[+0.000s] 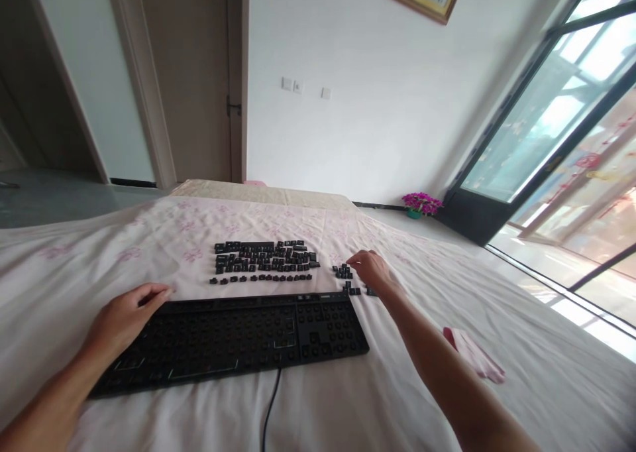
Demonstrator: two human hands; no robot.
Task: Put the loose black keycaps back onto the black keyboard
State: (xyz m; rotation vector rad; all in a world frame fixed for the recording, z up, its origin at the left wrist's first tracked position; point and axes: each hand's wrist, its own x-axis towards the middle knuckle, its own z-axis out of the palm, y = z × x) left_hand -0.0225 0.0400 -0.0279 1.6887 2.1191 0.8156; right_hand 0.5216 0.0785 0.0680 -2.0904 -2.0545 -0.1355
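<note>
A black keyboard (258, 333) lies at a slant on the bedsheet, most of its keys stripped and a few left on the number pad. My left hand (132, 313) is over its far left corner, thumb and fingers pinched together; whatever is between them is hidden. Beyond the keyboard, loose black keycaps (268, 258) are laid out in rows. My right hand (372, 270) reaches to a smaller cluster of keycaps (342, 272) on the right, its fingers closed at one of them. More keycaps (352, 290) lie just nearer, partly beside my wrist.
The keyboard's cable (271, 405) runs toward me over the pale floral sheet (407, 399). A pink cloth strip (474, 356) lies right of my right forearm. Past the bed are a white wall (318, 140), a door (186, 74), pink flowers (421, 203) and a glass door (536, 127).
</note>
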